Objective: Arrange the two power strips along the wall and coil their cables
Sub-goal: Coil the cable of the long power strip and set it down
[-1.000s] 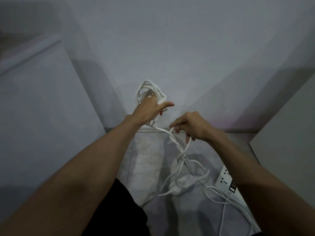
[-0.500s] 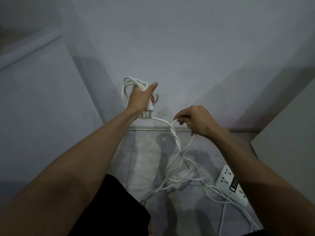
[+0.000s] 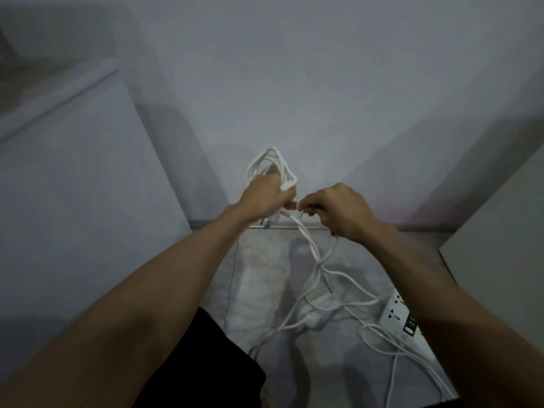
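Observation:
My left hand (image 3: 266, 197) is shut on a coil of white cable (image 3: 272, 163), held up in front of the wall, with the plug's metal pins poking out below the hand. Close beside it, my right hand (image 3: 338, 210) pinches the loose run of the same cable (image 3: 312, 248), which drops to the floor. That run leads down into a tangle around a white power strip (image 3: 316, 312) lying on the grey floor. A second white power strip (image 3: 403, 319) with sockets and a switch lies at the right, partly hidden by my right forearm.
A pale wall (image 3: 294, 83) stands ahead, meeting the floor at a baseboard (image 3: 206, 223). A tall white panel (image 3: 73, 201) closes the left side and a light cabinet face (image 3: 500, 245) the right. More loose white cable (image 3: 391, 351) trails across the floor at bottom right.
My left hand has come down and right with the coil. My right hand has moved left and up to meet it, bringing the loose cable run against the coil.

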A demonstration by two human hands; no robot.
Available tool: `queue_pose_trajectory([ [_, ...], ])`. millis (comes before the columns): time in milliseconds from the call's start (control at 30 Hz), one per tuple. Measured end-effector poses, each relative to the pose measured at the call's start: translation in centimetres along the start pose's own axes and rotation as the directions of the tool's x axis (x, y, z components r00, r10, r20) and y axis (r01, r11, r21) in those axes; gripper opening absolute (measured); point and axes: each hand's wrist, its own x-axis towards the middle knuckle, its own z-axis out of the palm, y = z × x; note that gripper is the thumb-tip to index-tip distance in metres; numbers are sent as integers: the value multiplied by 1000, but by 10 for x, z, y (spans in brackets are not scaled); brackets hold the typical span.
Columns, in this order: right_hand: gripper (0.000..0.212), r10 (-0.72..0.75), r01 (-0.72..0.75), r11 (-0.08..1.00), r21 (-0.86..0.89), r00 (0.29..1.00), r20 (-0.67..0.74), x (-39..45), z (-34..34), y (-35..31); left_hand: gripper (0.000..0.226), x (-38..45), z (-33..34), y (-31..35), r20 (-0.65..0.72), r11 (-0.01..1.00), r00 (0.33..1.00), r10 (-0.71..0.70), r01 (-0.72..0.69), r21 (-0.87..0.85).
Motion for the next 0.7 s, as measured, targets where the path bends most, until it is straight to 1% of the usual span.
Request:
queue_pose_trajectory([
  [33, 36, -2, 2, 1000, -2, 1000, -8, 0, -1, -2, 20, 0, 4, 0, 15, 988, 999, 34, -36, 149],
  [67, 35, 4, -4, 1000, 2, 1000, -22, 0, -3, -2, 24, 1, 7, -1, 43, 970, 998, 43, -52, 238],
  [100, 34, 14, -14, 1000, 3, 999, -30, -1, -4, 0, 27, 1, 10, -3, 77, 958, 996, 52, -72, 277],
  [133, 33, 25, -25, 1000, 0, 999, -30, -2, -6, 1, 28, 2, 12, -6, 115, 957, 992, 48, -79, 279],
  [200, 31, 48, -48, 999, -3, 999, -24, -5, -8, 5, 25, 0, 14, -10, 178, 973, 984, 19, -59, 224],
  [267, 28, 76, -74, 996, 40, 996, -50, -7, -9, 9, 30, -3, 12, -10, 204, 987, 979, -6, -27, 159],
  [400, 16, 216, -174, 941, 291, 969, -117, -7, 3, 25, 36, -3, 2, -9, 230, 999, 972, -38, 43, -15],
  [500, 11, 316, -255, 895, 365, 942, -116, -8, 18, 32, 48, -2, -5, -2, 323, 994, 941, -95, 108, -20],
  [600, 12, 371, -311, 878, 364, 922, -107, -10, 30, 38, 68, -1, -8, 9, 434, 977, 880, -195, 214, 5],
  [633, 13, 385, -326, 874, 360, 917, -105, -10, 33, 40, 67, -3, -8, 13, 458, 971, 865, -204, 240, -20],
  [700, 13, 410, -341, 855, 391, 905, -109, -12, 39, 45, 51, -8, -6, 22, 466, 956, 864, -189, 271, -114],
])
